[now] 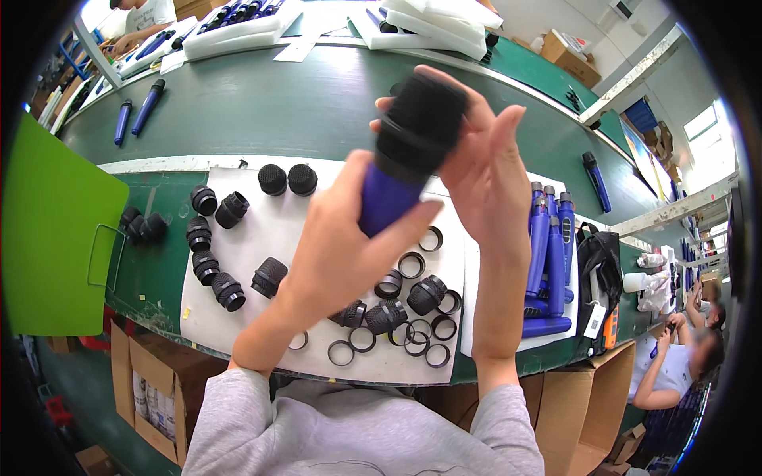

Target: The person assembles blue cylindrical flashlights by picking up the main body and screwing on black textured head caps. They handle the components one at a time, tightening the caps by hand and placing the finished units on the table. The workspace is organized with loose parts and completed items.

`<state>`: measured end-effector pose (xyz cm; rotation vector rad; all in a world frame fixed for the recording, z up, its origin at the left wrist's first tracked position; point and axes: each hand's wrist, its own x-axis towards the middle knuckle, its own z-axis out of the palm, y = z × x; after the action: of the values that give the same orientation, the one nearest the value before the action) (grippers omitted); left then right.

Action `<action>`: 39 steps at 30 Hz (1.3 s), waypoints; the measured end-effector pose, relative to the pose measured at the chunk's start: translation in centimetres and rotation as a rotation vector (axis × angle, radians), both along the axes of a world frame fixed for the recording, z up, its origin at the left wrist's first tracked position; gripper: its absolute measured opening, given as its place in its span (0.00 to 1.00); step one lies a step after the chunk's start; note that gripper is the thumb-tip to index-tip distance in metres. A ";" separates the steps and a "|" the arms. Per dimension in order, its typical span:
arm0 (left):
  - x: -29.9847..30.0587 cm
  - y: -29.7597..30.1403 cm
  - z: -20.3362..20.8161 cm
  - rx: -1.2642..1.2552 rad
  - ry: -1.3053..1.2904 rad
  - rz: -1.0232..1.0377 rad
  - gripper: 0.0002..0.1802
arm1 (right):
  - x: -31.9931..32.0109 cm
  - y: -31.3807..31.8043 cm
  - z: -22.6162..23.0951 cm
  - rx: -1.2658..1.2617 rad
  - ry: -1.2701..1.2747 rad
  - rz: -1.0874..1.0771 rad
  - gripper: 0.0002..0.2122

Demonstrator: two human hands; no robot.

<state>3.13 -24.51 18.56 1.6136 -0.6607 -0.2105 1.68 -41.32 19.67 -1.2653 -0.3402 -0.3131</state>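
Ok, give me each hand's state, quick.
Left hand: closed, holding the blue microphone by its body.
Right hand: open behind its black head, thumb lifted clear; contact unclear.

- Microphone [421,119]: blurred, its lower end hidden by the left hand [337,234].
- Right hand [488,178]: fingers partly hidden behind the microphone.
- Person [154,14], far left: cut off by the top edge.

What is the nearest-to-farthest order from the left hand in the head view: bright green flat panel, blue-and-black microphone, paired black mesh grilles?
1. Microphone, in the left hand.
2. Grille pair, left of it.
3. Green panel, far left.
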 end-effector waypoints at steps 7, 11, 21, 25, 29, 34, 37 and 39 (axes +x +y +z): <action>7.3 0.5 -3.8 -0.407 0.345 0.202 0.33 | -0.4 1.6 -1.4 -0.729 0.439 0.054 0.28; 9.7 1.0 -5.1 -0.025 0.265 0.117 0.39 | 2.8 1.7 -4.2 -0.671 0.534 -0.039 0.28; 7.4 1.0 -3.6 0.133 0.079 -0.037 0.27 | 7.4 -13.3 -17.3 -1.199 0.274 -1.150 0.23; 7.1 1.0 -3.7 0.149 0.075 -0.075 0.25 | 7.2 -14.8 -18.4 -1.364 0.458 -1.204 0.19; 6.6 0.7 -3.3 0.179 0.065 -0.076 0.25 | 7.6 -13.8 -17.9 -1.444 0.539 -1.217 0.27; 5.9 0.2 -3.3 0.243 0.025 -0.115 0.25 | 7.4 -13.2 -18.2 -1.555 0.409 -1.102 0.35; 5.6 -0.1 -3.6 0.231 0.028 -0.199 0.24 | 7.3 -13.0 -18.5 -1.640 0.380 -0.891 0.34; 5.1 -0.2 -3.3 0.217 0.059 -0.232 0.24 | 7.4 -12.3 -18.1 -1.678 0.407 -0.903 0.34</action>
<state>8.23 -24.72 15.30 1.7283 -0.8010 -0.5133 9.10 -53.59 1.52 -3.0646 0.5297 -0.5286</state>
